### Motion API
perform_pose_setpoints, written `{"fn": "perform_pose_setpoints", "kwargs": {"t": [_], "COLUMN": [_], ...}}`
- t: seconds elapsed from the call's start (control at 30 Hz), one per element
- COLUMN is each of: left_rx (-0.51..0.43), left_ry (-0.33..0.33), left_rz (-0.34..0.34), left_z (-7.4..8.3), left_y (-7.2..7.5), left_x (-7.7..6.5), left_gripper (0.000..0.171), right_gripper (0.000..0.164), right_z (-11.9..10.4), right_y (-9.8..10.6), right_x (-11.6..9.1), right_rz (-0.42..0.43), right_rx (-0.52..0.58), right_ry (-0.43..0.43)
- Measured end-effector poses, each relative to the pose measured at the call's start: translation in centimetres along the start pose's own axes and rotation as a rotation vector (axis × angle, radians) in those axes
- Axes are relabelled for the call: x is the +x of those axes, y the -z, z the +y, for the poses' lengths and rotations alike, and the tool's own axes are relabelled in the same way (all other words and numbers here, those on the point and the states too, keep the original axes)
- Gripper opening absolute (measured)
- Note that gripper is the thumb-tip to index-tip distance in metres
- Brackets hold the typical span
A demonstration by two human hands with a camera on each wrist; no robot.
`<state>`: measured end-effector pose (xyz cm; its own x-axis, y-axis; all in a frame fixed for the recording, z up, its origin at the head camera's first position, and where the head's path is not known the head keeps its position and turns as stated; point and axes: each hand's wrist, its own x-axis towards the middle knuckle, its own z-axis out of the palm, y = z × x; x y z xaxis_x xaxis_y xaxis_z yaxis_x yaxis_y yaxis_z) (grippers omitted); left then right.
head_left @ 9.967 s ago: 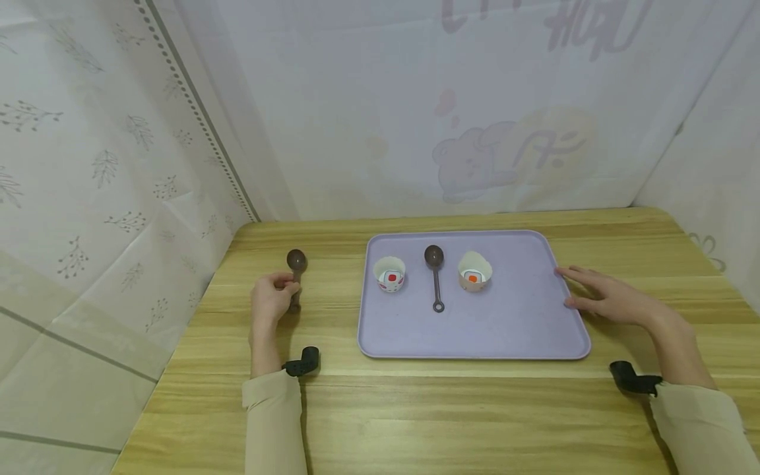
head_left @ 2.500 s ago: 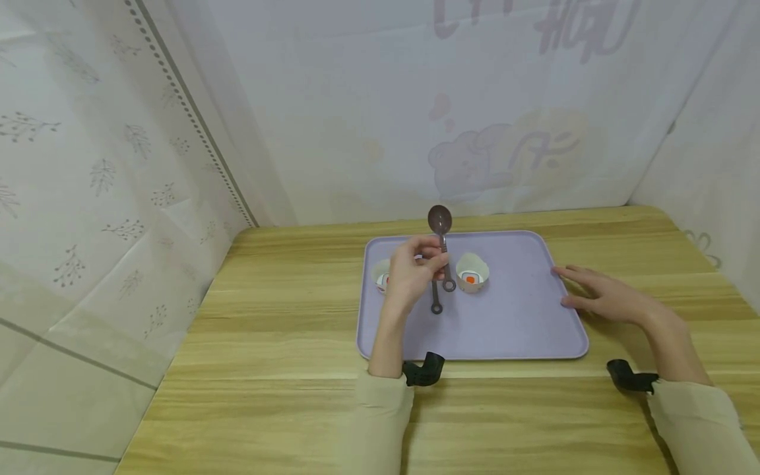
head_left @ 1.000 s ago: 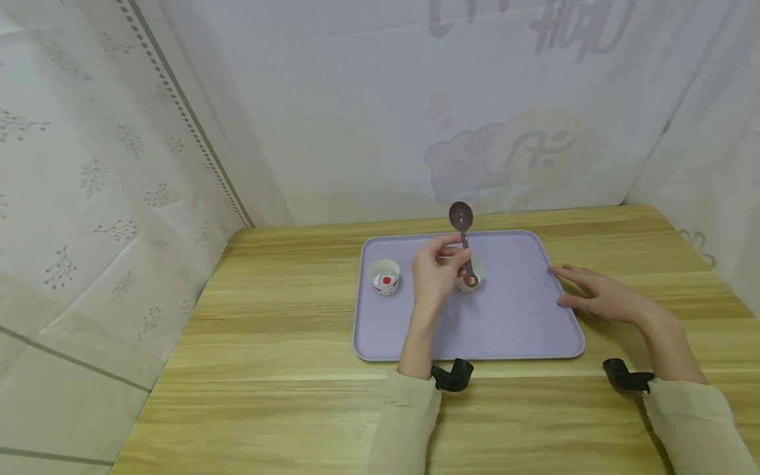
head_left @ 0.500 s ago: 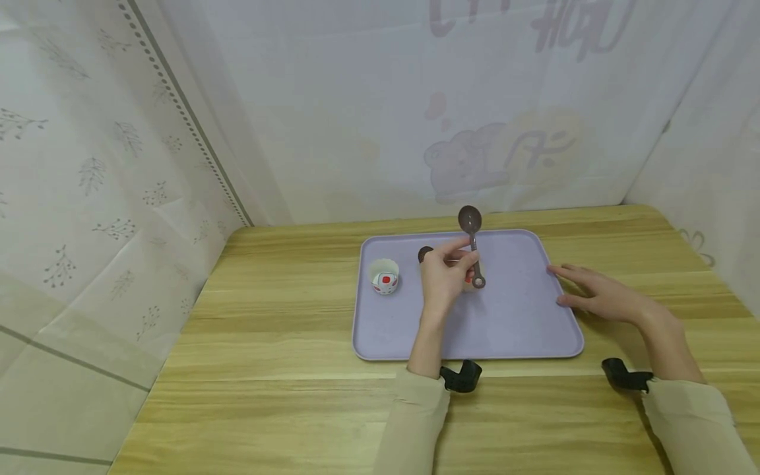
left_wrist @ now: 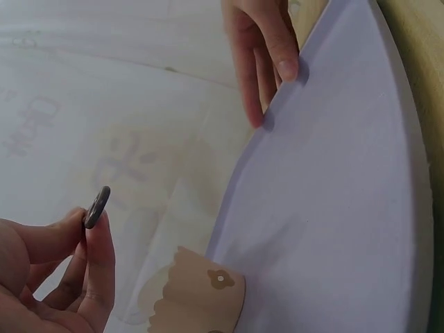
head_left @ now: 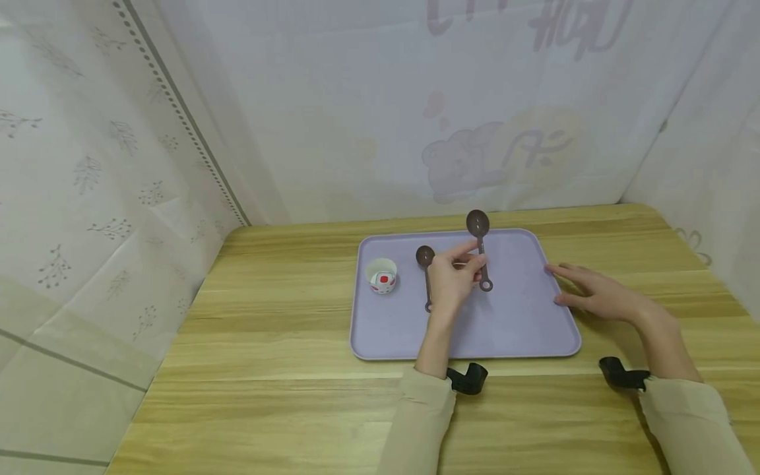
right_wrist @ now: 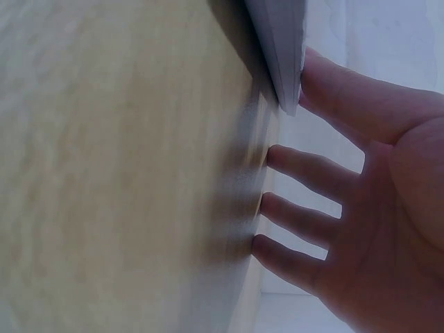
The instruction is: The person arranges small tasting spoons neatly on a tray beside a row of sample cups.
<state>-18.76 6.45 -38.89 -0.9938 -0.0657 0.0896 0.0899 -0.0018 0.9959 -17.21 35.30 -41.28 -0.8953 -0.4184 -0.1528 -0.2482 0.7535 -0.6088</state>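
My left hand [head_left: 451, 280] pinches the handle of a brown measuring spoon [head_left: 477, 225], bowl upward, raised over the tray. Its ring end [left_wrist: 98, 207] shows between thumb and finger in the left wrist view. A second brown measuring spoon [head_left: 425, 257] lies on the lilac tray [head_left: 522, 323], partly covered by the left hand. To its left stands a white paper cup [head_left: 381, 277] with a red-marked square inside. A peach paper cup [left_wrist: 198, 295] is mostly hidden behind the left hand in the head view. My right hand [head_left: 611, 298] touches the tray's right edge with spread fingers.
The tray rests on a wooden table [head_left: 267, 330] towards its back edge. Pale printed cloth [head_left: 332, 132] hangs behind the table and along its left side. Black wrist cameras [head_left: 469, 379] are strapped at both sleeves.
My left hand took the measuring spoon from the table at left and carried it over the tray, moving right past the lying spoon and slightly lower lately. The right hand stays at the tray edge.
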Motion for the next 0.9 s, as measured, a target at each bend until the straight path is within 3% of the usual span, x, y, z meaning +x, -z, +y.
{"fn": "perform_pose_setpoints", "kwargs": {"t": [0.53, 0.9], "left_rx": [0.005, 0.097], "left_ry": [-0.032, -0.146], "left_rz": [-0.021, -0.026], "left_z": [-1.1, -1.6], "left_y": [-1.9, -3.0], "left_x": [-0.2, -0.3], "left_gripper": [0.026, 0.024], "right_gripper": [0.068, 0.068], "right_z": [-0.1, 0.1], "right_y": [0.0, 0.0], "right_x": [0.2, 0.4], "right_rz": [-0.002, 0.003], "right_rx": [-0.006, -0.010], "right_ry": [-0.005, 0.003]}}
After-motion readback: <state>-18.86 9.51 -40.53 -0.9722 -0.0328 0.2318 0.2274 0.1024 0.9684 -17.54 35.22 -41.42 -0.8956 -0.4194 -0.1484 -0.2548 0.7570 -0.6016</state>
